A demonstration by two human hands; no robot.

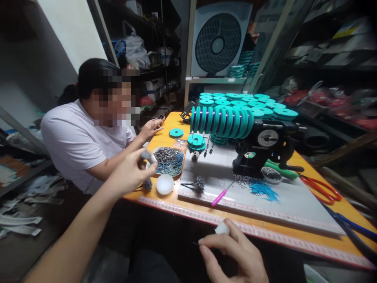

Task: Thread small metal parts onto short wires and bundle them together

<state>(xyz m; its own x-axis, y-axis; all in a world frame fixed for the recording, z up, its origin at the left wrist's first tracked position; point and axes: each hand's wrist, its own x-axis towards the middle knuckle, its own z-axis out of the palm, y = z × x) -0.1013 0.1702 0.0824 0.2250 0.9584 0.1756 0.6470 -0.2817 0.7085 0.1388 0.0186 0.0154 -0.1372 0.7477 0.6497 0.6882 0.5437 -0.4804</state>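
My left hand (132,171) is raised over the table's left corner, fingers pinched on a small grey and white piece (149,156). Just beyond it sits a dish (169,161) heaped with grey cylinders and blue pins. My right hand (235,251) hovers below the table's front edge, pinching a small white piece (222,228) with a thin wire sticking out to the left. A black winding machine (259,151) carries a row of teal spools (222,120) on a purple rod.
A person in a white shirt (79,145) sits at the left, one hand (151,127) on the orange table (294,232). A white board (294,204) holds a pink-handled tool (219,197), blue pins (263,190). Red scissors (322,188) lie right. Shelves and a fan (218,39) stand behind.
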